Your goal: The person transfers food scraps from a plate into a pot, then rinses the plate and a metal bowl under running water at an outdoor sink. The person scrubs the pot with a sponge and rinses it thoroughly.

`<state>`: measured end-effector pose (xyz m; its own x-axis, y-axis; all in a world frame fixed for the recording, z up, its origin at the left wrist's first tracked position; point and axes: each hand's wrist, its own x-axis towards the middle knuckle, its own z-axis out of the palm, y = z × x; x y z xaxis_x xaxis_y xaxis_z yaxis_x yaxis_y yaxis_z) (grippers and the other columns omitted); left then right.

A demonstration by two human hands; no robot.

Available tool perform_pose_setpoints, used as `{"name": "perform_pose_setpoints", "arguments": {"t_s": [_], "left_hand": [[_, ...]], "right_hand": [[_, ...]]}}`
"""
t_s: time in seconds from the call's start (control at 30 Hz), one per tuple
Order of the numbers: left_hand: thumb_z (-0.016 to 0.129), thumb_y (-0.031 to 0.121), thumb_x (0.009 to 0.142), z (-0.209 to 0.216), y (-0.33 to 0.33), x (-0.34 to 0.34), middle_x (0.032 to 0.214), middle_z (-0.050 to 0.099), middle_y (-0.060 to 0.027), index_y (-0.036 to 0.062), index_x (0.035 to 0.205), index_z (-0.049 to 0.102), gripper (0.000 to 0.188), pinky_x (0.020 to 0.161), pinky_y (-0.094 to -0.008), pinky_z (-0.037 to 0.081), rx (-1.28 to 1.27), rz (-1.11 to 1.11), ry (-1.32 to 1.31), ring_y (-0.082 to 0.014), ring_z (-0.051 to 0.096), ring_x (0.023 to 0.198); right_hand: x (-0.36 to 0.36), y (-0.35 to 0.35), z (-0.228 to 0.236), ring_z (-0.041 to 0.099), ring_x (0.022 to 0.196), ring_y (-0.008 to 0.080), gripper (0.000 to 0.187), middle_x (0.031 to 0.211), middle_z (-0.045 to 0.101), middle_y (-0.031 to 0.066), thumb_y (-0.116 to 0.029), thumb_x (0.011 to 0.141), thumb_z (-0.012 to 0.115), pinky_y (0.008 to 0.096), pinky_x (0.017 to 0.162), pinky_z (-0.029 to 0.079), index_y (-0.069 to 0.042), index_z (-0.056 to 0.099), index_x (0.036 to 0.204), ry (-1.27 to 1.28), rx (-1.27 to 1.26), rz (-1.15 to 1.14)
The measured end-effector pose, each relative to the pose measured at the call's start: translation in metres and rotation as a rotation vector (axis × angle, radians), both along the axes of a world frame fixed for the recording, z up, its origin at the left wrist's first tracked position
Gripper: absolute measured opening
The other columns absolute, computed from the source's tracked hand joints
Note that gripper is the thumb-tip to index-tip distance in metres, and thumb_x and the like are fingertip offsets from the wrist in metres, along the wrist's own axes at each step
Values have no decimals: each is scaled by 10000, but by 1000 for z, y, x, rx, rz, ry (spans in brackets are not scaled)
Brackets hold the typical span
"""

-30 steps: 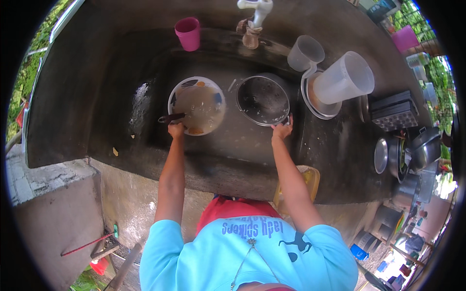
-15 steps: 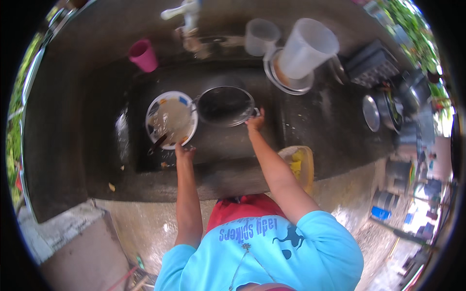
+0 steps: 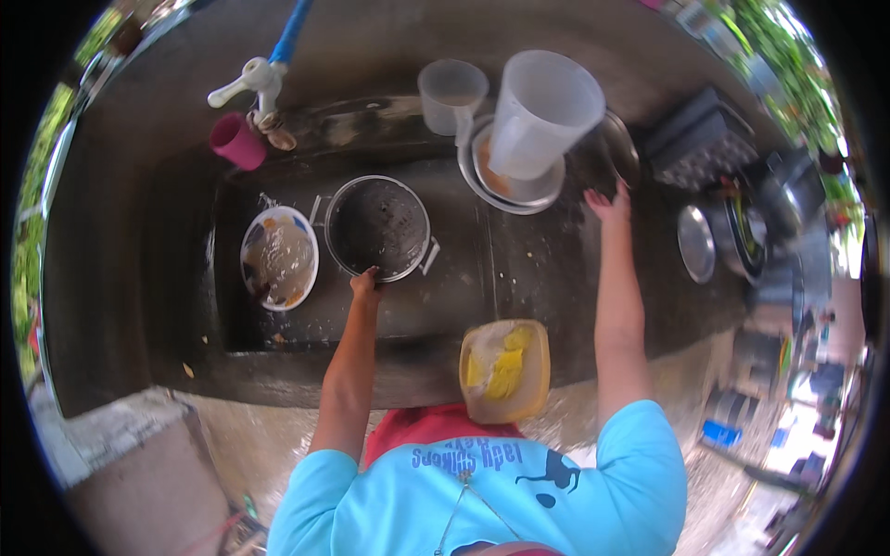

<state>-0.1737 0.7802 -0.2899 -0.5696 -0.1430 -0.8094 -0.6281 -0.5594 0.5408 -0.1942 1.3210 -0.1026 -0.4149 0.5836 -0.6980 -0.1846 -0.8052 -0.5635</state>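
My left hand [image 3: 366, 281] grips the near rim of a round metal pot [image 3: 378, 222] with two side handles, standing in the dark sink basin. Wet dark specks show on the pot's inside. Left of it sits a white bowl [image 3: 281, 258] of cloudy water with orange and blue marks. My right hand [image 3: 609, 202] is stretched out to the right, fingers apart and holding nothing. Its fingertips are close to the lower edge of a round metal lid or plate [image 3: 619, 148]; whether they touch it I cannot tell.
Beyond stand a white tap [image 3: 260, 82], a pink cup [image 3: 237, 141], a clear cup [image 3: 452, 93], and a tall translucent pitcher [image 3: 545, 116] in stacked metal bowls [image 3: 510, 199]. A yellow tub [image 3: 505, 371] with yellow pieces sits at the near edge. Pots [image 3: 737, 227] and a dark rack [image 3: 703, 139] are right.
My left hand has gone from the white bowl to the pot's rim. My right hand has let go of the pot's handle and moved right, opening. The pot now sits lower in the view.
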Motion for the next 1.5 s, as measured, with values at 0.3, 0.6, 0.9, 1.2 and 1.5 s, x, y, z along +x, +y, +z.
{"name": "perform_pose_setpoints", "arguments": {"t_s": [0.3,0.6,0.9,1.2,1.5], "left_hand": [[721,271,761,-14,-12,5,712,611,-47,-55,818,636,341,632,-303,437,-813,-206,312,-124,514,671],[702,242,768,-23,-23,10,655,589,-33,-28,818,644,281,608,-312,429,-885,-321,298,-113,477,632],[615,133,794,79,-84,-26,751,611,-158,13,902,646,164,584,-394,449,-1432,-394,827,-268,590,580],[486,61,826,160,-75,-69,1006,547,-186,84,1118,510,293,724,-454,493,-1516,-880,646,-367,599,873],[558,351,855,241,-176,20,1020,626,-163,35,1169,545,446,743,-363,497,-599,-282,550,-268,620,877]], "right_hand": [[-48,108,-82,469,1096,440,441,1251,415,254,-142,902,417,542,869,479,114,314,1246,184,-75,-16],[87,54,-50,478,1089,372,363,1167,489,200,49,823,452,557,908,441,37,427,1185,-140,199,99],[208,-112,88,506,1080,322,578,1210,473,136,81,743,503,519,835,482,-79,384,1286,-127,355,461],[147,-275,124,594,750,146,499,995,569,81,74,732,449,236,479,504,-11,431,1223,-84,747,798],[110,-419,100,595,845,204,523,1055,541,99,87,726,455,294,590,526,-13,418,1238,61,566,1156]]}}
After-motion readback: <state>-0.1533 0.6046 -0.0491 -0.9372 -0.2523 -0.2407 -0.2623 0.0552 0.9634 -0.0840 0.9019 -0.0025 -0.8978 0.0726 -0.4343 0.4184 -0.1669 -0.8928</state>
